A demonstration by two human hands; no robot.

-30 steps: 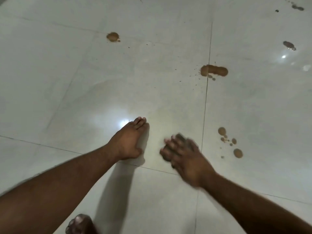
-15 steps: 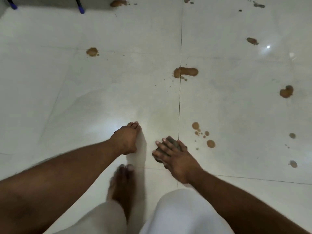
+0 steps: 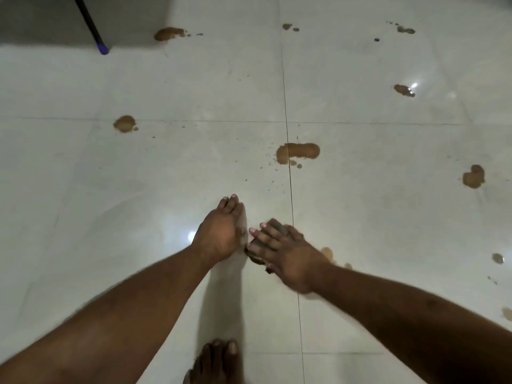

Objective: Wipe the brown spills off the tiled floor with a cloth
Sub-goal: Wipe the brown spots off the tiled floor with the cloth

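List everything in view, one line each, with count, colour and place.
brown spills: about a dozen patches plus small specks, brown, scattered over the floor, mostly far and right
cloth: one, dark, on the floor under the right hand
tiled floor: one, glossy white, thin dark joints
pole: one, black with blue tip, far left
left hand: flat on the floor beside the cloth
right hand: fingers spread, pressing the cloth
foot: one, bare, bottom centre

cloth (image 3: 259,254) under right hand (image 3: 288,252), left hand (image 3: 219,231) beside
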